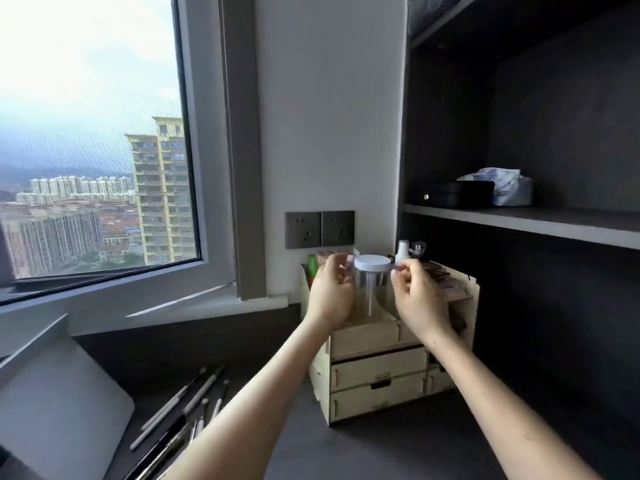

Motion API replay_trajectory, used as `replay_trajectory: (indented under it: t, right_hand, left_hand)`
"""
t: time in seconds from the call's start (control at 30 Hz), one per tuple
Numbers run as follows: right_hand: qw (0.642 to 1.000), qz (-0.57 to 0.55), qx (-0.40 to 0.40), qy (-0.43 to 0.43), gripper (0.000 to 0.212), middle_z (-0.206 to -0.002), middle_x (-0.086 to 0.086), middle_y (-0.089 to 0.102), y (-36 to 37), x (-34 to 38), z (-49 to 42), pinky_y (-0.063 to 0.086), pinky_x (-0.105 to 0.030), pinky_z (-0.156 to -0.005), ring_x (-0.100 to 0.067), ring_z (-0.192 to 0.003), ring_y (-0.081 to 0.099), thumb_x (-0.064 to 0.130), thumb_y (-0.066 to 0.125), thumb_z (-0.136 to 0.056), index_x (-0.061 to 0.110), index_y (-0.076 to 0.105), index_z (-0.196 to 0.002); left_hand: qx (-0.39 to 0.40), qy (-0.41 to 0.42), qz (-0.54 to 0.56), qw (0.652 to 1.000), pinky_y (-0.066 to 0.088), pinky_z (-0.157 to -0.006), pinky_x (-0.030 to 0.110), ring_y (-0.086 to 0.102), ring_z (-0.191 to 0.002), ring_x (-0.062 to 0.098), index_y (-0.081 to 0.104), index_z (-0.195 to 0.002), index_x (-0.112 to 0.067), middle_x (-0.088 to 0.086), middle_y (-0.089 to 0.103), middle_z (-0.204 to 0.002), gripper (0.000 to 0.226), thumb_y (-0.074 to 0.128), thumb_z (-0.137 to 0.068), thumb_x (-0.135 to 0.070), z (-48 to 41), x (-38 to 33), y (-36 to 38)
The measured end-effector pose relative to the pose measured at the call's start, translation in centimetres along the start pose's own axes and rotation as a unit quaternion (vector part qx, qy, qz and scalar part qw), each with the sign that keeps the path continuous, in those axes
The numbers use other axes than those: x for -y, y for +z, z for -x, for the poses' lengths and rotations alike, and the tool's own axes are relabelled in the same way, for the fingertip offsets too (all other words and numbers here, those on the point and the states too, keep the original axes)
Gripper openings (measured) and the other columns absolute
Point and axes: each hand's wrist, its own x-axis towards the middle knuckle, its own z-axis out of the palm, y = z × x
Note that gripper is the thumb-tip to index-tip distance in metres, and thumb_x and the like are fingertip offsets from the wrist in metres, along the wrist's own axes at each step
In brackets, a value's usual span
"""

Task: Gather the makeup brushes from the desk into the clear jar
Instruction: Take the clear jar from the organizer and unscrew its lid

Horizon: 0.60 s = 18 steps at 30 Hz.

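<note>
Jar [371, 289] stands on the drawer organizer [379, 372] — brushes [187, 410] lie on desk, left.

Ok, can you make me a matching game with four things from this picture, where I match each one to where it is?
Things:
1. clear jar
2. makeup brushes
3. tissue box
4. wall sockets

Places:
A. on the dark shelf, upper right
B. between the left hand and right hand, on top of the wooden drawer organizer
C. on the white wall, above the organizer
D. lying on the desk, lower left

Pairs: 1-B, 2-D, 3-A, 4-C
</note>
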Motion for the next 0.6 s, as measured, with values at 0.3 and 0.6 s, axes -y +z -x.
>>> replay_trajectory:
  t: [0.3, 0.6]
  right_hand:
    - [0.995, 0.018, 0.05, 0.088, 0.029, -0.119, -0.026, 0.061, 3.9, -2.2, -1.0, 0.042, -0.04, -0.082, -0.041, -0.111, 0.055, 0.014, 0.039, -0.097, 0.001, 0.052, -0.119]
    - [0.993, -0.085, -0.083, 0.021, 0.03, -0.117, -0.016, 0.065, 1.7, 1.2, -0.4, 0.04, -0.03, -0.083, -0.031, -0.109, 0.059, 0.011, 0.04, -0.096, 0.008, 0.054, -0.122]
  left_hand:
    - [0.031, -0.048, 0.016, 0.998, 0.047, -0.098, 0.039, 0.054, -0.116, 0.026, 0.043, -0.139, -0.019, 0.006, 0.055, -0.129, 0.07, 0.033, -0.077, 0.013, -2.0, 2.6, 3.1]
    - [0.014, 0.069, 0.077, 0.995, 0.047, -0.099, 0.034, 0.052, -0.113, 0.019, 0.039, -0.139, -0.037, 0.006, 0.05, -0.125, 0.071, 0.048, -0.084, 0.007, -0.7, 0.7, 0.9]
